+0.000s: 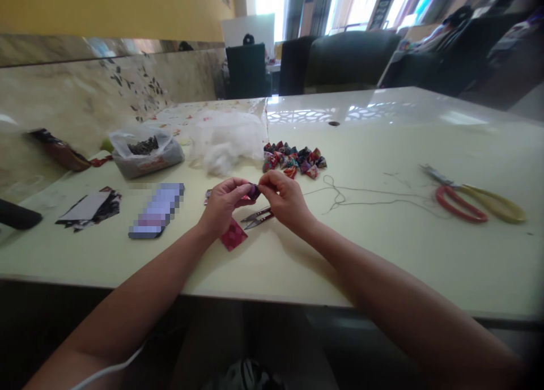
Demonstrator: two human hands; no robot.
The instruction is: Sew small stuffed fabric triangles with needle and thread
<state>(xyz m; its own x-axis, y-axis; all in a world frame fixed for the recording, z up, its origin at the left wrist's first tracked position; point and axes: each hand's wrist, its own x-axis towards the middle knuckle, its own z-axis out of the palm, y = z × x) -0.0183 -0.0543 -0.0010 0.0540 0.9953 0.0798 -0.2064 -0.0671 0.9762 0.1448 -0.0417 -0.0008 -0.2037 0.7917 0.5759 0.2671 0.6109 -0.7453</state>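
1. dark fabric piece: small, purplish, soft cloth, held just above the table between both hands, near mid-view. exact shape hidden by fingers.
2. left hand: thumb and fingers pinching the piece from its left side.
3. right hand: thumb and forefinger pinched at the piece's right end; can't tell if anything finer sits in that grip.
4. under the hands: metal snips, pointed blades facing left, handles partly under the right hand. magenta checked cloth, flat, straight-edged, just below the left hand.
5. beyond the hands: heap of patterned fabric puffs, pointed corners, bunched tight. left of it, fluffy white stuffing by thin, crinkled clear plastic.
6. left side: plastic bag of dark, shredded-looking bits; slab phone, screen blurred; loose flat stack, ragged outline.
7. right side: thin thread, loose loops, running toward scissors with red and yellow loop handles.
8. room: tabletop smooth, glossy at the far end. front edge passes under both forearms. widest bare stretches lie right of the hands, above and below the thread.
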